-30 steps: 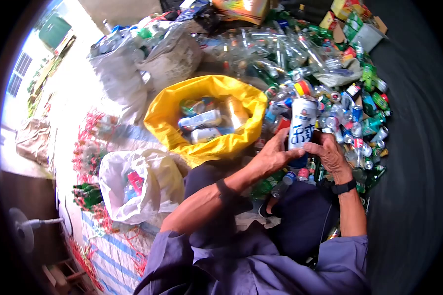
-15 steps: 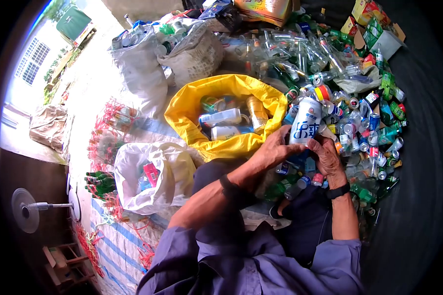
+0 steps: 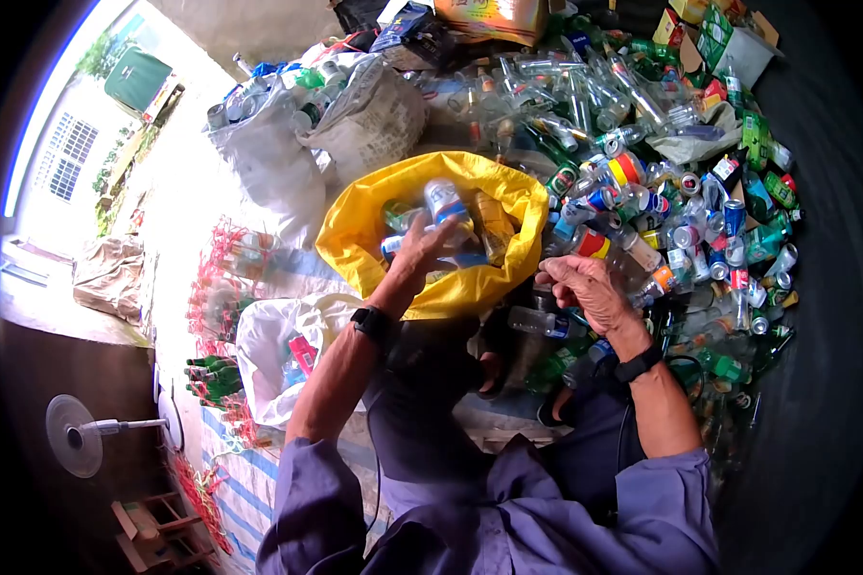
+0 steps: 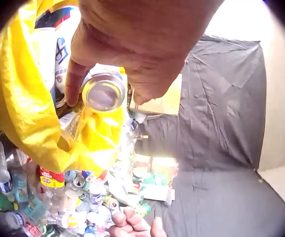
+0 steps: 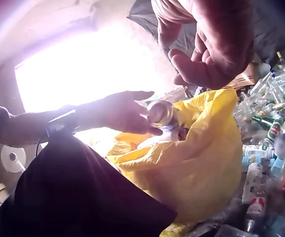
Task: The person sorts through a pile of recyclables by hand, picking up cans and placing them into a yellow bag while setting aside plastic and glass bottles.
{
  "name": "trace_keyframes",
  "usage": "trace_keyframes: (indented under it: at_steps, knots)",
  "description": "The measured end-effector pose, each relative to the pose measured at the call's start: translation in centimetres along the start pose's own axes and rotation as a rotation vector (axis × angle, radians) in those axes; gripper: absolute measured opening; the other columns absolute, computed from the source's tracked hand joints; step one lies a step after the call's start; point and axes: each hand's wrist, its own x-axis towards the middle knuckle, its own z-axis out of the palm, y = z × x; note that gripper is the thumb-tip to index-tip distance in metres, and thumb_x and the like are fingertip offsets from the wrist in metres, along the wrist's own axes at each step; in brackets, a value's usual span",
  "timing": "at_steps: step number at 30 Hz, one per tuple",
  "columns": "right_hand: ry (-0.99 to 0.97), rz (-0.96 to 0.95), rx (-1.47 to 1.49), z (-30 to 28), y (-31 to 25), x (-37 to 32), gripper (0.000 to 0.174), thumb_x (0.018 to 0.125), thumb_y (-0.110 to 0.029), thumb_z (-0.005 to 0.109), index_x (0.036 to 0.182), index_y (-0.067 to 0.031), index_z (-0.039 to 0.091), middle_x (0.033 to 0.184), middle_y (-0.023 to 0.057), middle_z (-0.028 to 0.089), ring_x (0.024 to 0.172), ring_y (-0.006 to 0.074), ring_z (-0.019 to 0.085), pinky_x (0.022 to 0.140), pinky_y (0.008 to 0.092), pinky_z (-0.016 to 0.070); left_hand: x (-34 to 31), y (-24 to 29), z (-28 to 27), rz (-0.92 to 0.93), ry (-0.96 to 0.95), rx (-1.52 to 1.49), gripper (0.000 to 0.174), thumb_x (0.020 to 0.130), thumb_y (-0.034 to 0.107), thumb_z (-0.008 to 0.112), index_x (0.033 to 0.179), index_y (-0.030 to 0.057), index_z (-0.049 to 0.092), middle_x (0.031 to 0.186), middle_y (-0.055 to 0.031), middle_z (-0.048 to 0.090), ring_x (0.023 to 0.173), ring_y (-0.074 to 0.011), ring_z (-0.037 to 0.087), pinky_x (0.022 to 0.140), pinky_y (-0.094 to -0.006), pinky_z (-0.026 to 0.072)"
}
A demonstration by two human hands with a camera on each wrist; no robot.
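Over the mouth of the yellow bag (image 3: 355, 278), my left hand (image 3: 414, 257) has its fingers and thumb spread. A white-and-blue drink can (image 3: 444, 203) is just beyond its fingertips; the left wrist view shows the can's metal end (image 4: 104, 94) between the spread finger and thumb. Other cans lie inside the bag, among them a golden can (image 3: 494, 228), partly hidden by the bag's folds. Just right of the bag's rim, my right hand (image 3: 590, 287) hovers with loosely curled fingers and nothing in them, as the right wrist view shows too.
A large heap of bottles and cans (image 3: 681, 220) spreads to the right and back. Beside my left forearm stands a white bag (image 3: 268, 335) with a red item inside. Filled sacks (image 3: 374, 115) stand behind the yellow bag. A fan (image 3: 75, 436) is at the far left.
Both hands held the can over the heap earlier. My left hand has carried it left to the yellow bag and spread its fingers; my right hand has let go.
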Motion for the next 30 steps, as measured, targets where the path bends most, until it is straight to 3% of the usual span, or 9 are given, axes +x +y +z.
trace_keyframes:
  at_steps: [3, 5, 9, 10, 14, 17, 25, 26, 30]
  knots:
    - [0.028, -0.004, -0.009, 0.6, 0.3, 0.4, 0.033, 0.095, -0.034, 0.068, 0.096, -0.0015, 0.072, 0.071, -0.0027, 0.061, 0.059, 0.0032, 0.055, 0.056, 0.0186, 0.0482, 0.3, 0.2, 0.8, -0.039, 0.032, 0.052, 0.071, 0.089, 0.042, 0.073, 0.139, 0.0026, 0.043, 0.13, -0.0193, 0.058, 0.113, -0.0331, 0.065, 0.077, -0.0439, 0.059]
    - [0.023, 0.005, -0.028, 0.6, 0.5, 0.7, 0.032, 0.095, -0.033, 0.067, 0.095, -0.0012, 0.072, 0.071, -0.0024, 0.061, 0.058, 0.0035, 0.055, 0.056, 0.019, 0.0479, 2.4, -1.8, 0.2, 0.23, 0.157, 0.875, 0.082, 0.084, 0.041, 0.078, 0.145, 0.0002, 0.043, 0.141, -0.023, 0.051, 0.119, -0.0347, 0.061, 0.097, -0.0435, 0.0519]
    - [-0.057, 0.02, -0.054, 0.5, 0.8, 0.8, 0.03, 0.097, -0.03, 0.067, 0.102, -0.0014, 0.071, 0.08, -0.0019, 0.065, 0.065, 0.0028, 0.056, 0.059, 0.0189, 0.0472, 2.5, -0.6, 1.9, 0.35, 0.019, 1.298, 0.077, 0.079, 0.031, 0.079, 0.147, 0.0137, 0.046, 0.152, -0.0257, 0.04, 0.118, -0.0421, 0.06, 0.097, -0.0469, 0.0507]
    - [-0.086, 0.019, -0.063, 0.6, 0.7, 0.7, 0.031, 0.097, -0.031, 0.067, 0.104, -0.0004, 0.071, 0.083, 0.0001, 0.067, 0.065, 0.0033, 0.056, 0.059, 0.0193, 0.0466, 2.5, 0.5, 2.5, 0.29, -0.036, 1.339, 0.074, 0.081, 0.032, 0.076, 0.147, 0.0216, 0.046, 0.152, -0.0204, 0.041, 0.115, -0.0414, 0.062, 0.093, -0.0481, 0.0525]
    - [-0.112, -0.025, -0.124, 1.3, 0.6, -0.1, 0.033, 0.097, -0.03, 0.066, 0.106, 0.0013, 0.071, 0.087, 0.0025, 0.07, 0.065, 0.0044, 0.056, 0.059, 0.02, 0.0461, 5.7, 0.2, 3.3, 0.325, -0.083, 1.525, 0.064, 0.086, 0.036, 0.068, 0.145, 0.0223, 0.046, 0.146, -0.0098, 0.05, 0.101, -0.0408, 0.067, 0.08, -0.0528, 0.0548]
    - [-0.107, -0.01, -0.13, 1.8, 0.3, -0.6, 0.031, 0.096, -0.027, 0.067, 0.106, 0.0011, 0.071, 0.085, 0.0016, 0.069, 0.065, 0.0045, 0.056, 0.058, 0.021, 0.0465, 7.8, -1.9, 2.6, 0.424, -0.035, 1.525, 0.046, 0.092, 0.03, 0.058, 0.137, 0.0227, 0.048, 0.135, -0.0192, 0.054, 0.087, -0.0432, 0.069, 0.072, -0.054, 0.0543]
    - [-0.106, -0.192, -0.348, 2.3, 0.4, -1.5, 0.03, 0.094, -0.023, 0.068, 0.108, 0.0028, 0.071, 0.087, 0.0058, 0.072, 0.077, 0.011, 0.066, 0.069, 0.0267, 0.0537, 11.4, -3.9, 1.2, 0.45, 0.117, 1.424, 0.038, 0.091, 0.027, 0.062, 0.128, 0.0203, 0.056, 0.124, -0.0135, 0.06, 0.095, -0.0437, 0.067, 0.078, -0.0548, 0.0523]
    - [-0.123, -0.072, -0.322, 2.4, 0.4, -1.5, 0.031, 0.094, -0.023, 0.068, 0.109, 0.0039, 0.071, 0.092, 0.0085, 0.074, 0.085, 0.0133, 0.068, 0.073, 0.0291, 0.0555, 11.7, -4.3, 1.3, 0.408, 0.133, 1.418, 0.038, 0.093, 0.031, 0.061, 0.129, 0.02, 0.056, 0.125, -0.0129, 0.06, 0.096, -0.0442, 0.066, 0.078, -0.0544, 0.0525]
    - [-0.147, -0.139, -0.273, 2.9, -0.1, -2.1, 0.031, 0.094, -0.023, 0.067, 0.107, 0.0052, 0.07, 0.08, 0.0069, 0.07, 0.066, 0.009, 0.065, 0.06, 0.0274, 0.0539, 11.7, -4.0, 2.1, 0.331, 0.1, 1.406, 0.053, 0.089, 0.031, 0.063, 0.138, 0.0117, 0.055, 0.134, -0.0168, 0.06, 0.11, -0.0424, 0.063, 0.092, -0.0498, 0.0518]
